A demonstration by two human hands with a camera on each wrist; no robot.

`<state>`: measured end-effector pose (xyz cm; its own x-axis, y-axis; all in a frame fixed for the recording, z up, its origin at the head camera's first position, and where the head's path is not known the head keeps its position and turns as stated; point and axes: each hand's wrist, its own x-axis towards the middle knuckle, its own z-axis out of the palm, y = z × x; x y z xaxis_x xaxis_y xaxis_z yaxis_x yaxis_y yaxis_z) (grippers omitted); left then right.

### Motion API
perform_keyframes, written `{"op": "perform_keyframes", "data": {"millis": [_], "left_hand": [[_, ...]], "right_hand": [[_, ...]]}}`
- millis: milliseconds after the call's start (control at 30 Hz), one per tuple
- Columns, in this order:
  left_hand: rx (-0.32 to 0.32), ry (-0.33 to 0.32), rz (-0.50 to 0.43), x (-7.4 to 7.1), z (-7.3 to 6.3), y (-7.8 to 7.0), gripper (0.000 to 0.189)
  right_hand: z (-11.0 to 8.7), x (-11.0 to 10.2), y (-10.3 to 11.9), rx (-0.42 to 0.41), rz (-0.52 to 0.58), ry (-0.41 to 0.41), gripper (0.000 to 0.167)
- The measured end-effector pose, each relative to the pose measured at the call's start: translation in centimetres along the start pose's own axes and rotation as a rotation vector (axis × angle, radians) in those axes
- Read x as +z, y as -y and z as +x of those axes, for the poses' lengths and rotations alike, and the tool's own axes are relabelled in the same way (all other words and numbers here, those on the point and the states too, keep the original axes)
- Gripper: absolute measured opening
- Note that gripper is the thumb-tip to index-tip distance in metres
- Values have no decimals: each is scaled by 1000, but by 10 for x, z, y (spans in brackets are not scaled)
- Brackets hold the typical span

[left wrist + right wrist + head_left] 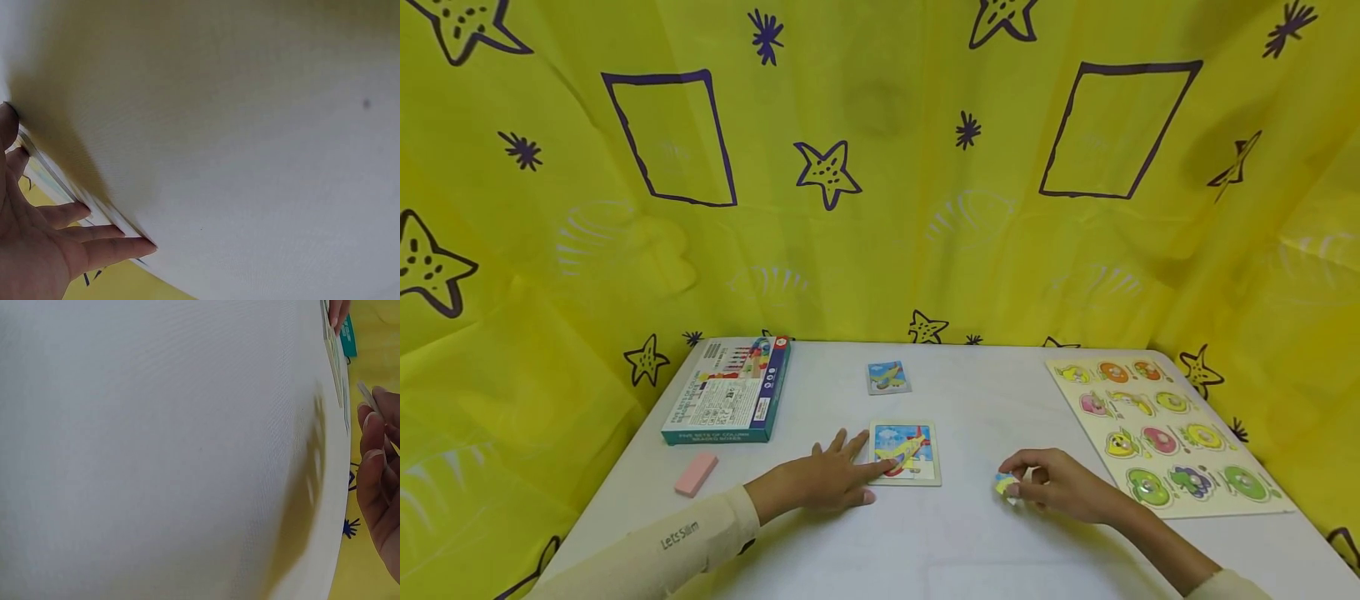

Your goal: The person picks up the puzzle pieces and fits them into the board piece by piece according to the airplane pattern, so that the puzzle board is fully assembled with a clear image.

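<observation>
A small framed jigsaw puzzle (927, 481) with a yellow and red airplane picture lies flat on the white table. My left hand (833, 478) rests at its left side with fingers spread, the index finger reaching over the picture. To the right, my right hand (1060, 485) pinches a small puzzle piece (1004, 484), blue and yellow, between thumb and fingers above the table. In the right wrist view the piece (370, 399) shows edge-on as a thin slab. Behind the puzzle lies a small airplane picture card (889, 377).
A fruit puzzle board (1161, 433) with several knobbed pieces takes up the right side. At the back left lies a flat game box (726, 392), with a pink block (696, 474) in front of it. A yellow patterned curtain (880, 250) surrounds the table (985, 558).
</observation>
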<state>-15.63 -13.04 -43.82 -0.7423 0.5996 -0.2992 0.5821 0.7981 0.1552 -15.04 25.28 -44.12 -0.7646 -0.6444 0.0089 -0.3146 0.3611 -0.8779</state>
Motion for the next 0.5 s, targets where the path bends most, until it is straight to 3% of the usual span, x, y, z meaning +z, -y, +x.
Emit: {"op": "perform_keyframes", "data": {"millis": [500], "left_hand": [[-2, 4, 4, 1, 1, 1, 55]], "right_hand": [[20, 11, 8, 33, -3, 72, 37]]}}
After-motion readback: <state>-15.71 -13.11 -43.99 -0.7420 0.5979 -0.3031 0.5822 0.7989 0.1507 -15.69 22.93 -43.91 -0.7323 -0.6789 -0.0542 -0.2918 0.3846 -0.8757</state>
